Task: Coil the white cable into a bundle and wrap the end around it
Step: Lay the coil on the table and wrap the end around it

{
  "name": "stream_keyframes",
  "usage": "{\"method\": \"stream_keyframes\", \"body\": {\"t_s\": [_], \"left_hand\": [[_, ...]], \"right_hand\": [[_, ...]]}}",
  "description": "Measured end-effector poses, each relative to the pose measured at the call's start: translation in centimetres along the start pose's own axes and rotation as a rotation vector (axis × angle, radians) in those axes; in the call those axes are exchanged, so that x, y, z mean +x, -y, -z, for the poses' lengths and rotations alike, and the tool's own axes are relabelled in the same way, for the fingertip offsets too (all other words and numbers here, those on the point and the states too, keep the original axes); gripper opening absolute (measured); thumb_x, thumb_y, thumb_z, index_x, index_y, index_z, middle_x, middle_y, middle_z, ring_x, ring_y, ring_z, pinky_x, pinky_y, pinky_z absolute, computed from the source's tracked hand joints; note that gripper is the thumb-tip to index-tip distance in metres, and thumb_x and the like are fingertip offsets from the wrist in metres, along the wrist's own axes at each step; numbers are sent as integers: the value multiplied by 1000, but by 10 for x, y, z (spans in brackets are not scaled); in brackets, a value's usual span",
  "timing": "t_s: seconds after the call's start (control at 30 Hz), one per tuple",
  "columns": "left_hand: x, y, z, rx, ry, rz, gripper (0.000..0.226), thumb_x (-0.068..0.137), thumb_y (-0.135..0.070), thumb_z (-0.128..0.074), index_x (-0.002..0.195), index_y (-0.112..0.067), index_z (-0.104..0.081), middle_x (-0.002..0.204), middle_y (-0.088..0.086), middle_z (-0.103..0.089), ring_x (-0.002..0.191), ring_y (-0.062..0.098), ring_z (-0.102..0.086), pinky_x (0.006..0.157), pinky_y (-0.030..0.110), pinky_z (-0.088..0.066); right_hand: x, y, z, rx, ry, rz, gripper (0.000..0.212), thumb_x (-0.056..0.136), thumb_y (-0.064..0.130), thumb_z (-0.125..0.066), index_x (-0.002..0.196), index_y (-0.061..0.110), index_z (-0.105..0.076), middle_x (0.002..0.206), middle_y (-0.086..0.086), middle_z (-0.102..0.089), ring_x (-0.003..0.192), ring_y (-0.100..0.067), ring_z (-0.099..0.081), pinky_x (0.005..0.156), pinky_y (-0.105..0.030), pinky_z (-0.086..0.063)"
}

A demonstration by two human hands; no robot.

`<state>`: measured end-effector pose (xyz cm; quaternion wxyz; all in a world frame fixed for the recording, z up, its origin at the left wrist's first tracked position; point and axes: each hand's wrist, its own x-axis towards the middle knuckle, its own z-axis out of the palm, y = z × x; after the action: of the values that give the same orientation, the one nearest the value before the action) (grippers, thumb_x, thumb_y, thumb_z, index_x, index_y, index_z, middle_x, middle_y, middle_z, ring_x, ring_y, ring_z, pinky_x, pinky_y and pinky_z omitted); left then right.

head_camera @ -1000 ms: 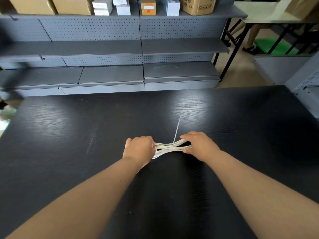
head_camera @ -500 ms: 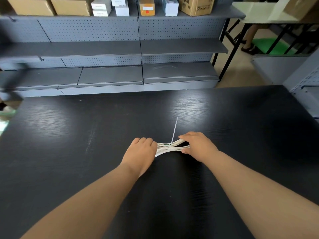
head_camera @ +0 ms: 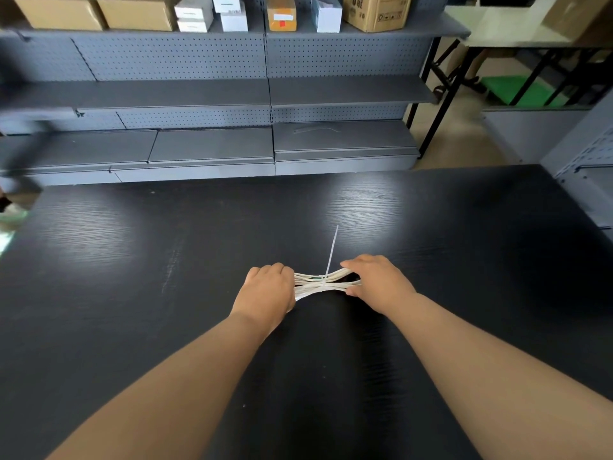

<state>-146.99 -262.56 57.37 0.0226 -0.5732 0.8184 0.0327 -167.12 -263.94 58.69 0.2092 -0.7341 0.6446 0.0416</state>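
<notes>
counter (head_camera: 132, 260): black woodgrain; grey shelving (head_camera: 199, 94) at 12 o'clock
white cable (head_camera: 323, 282): coiled, cinched mid-bundle; tail pointing 12 o'clock
hands: left hand (head_camera: 267, 292) and right hand (head_camera: 378, 282) each clasp a bundle end

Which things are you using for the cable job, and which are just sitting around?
Part of the job:
- bundled white cable, cinched at its middle
- thin white tail sticking up from the cinch
- left hand and right hand, one on each end

Just sitting around:
- brown cardboard boxes
- small white boxes
- grey metal shelves
- green mat
</notes>
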Motion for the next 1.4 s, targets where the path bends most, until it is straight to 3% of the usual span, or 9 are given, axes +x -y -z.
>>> {"method": "stream_keyframes", "body": {"t_s": [0.17, 0.3, 0.37, 0.47, 0.67, 0.83, 1.07, 1.27, 1.4], "left_hand": [[-4, 4, 2, 74, -7, -94, 19, 88, -4, -41, 103, -15, -48, 103, 1, -50, 97, 22, -49, 89, 28, -32], [-10, 12, 8, 97, -73, -250, 33, 45, -1, -76, 64, -18, -55, 67, -3, -51, 58, 18, -51, 63, 25, -46], [-10, 19, 2, 89, -95, -264, 30, 46, -3, -78, 61, -20, -57, 64, -5, -50, 55, 17, -50, 64, 23, -41], [-14, 27, -2, 18, -156, -282, 10, 68, -21, -75, 74, -21, -67, 73, -5, -56, 61, 17, -55, 71, 24, -39], [-15, 31, -1, -79, -86, -210, 36, 63, -26, -85, 92, -16, -66, 94, 3, -62, 75, 24, -63, 71, 31, -52], [-11, 22, -1, -211, 72, -103, 63, 91, -33, -56, 145, -19, -27, 152, 3, -27, 139, 21, -28, 113, 30, -24], [-2, 19, -3, -228, 120, -51, 53, 95, -34, -48, 143, -24, -29, 145, -6, -37, 133, 16, -35, 105, 28, -34], [-1, 25, -5, -244, 131, -8, 55, 94, -36, -49, 143, -26, -29, 154, -7, -23, 141, 14, -21, 110, 30, -30], [-4, 37, 2, -263, 129, 39, 49, 93, -35, -51, 139, -26, -35, 148, -8, -34, 134, 15, -34, 102, 30, -37]], "right_hand": [[0, 0, -1, 8, 11, -11, 55, 87, 30, -62, 138, 28, -40, 137, 4, -45, 128, -21, -36, 102, -36, -37], [0, 0, -1, 10, 7, -18, 55, 87, 31, -61, 138, 28, -40, 137, 4, -46, 128, -21, -36, 102, -36, -36], [0, 1, -1, 12, 5, -21, 55, 87, 31, -61, 138, 28, -40, 136, 4, -46, 127, -21, -37, 102, -36, -37], [0, 1, -2, 11, 1, -24, 54, 88, 30, -60, 138, 28, -40, 137, 4, -46, 128, -20, -37, 103, -36, -36], [-1, 2, -1, -7, 9, -18, 55, 89, 29, -59, 139, 27, -38, 141, 3, -43, 130, -20, -36, 105, -36, -35], [-2, 0, 0, -44, 34, 8, 57, 90, 31, -56, 142, 27, -32, 147, 4, -35, 135, -20, -29, 106, -37, -32], [-6, -14, 9, -77, 151, 69, 81, 86, 23, -63, 147, 34, -12, 155, 8, -18, 140, -18, -19, 113, -36, -27], [-3, -10, 6, -35, 87, 55, 71, 87, 15, -62, 146, 28, -24, 150, 4, -31, 133, -20, -33, 108, -36, -33], [5, 1, 2, -15, 86, 69, 70, 87, 15, -62, 145, 29, -25, 148, 5, -33, 132, -20, -34, 107, -36, -35]]}}
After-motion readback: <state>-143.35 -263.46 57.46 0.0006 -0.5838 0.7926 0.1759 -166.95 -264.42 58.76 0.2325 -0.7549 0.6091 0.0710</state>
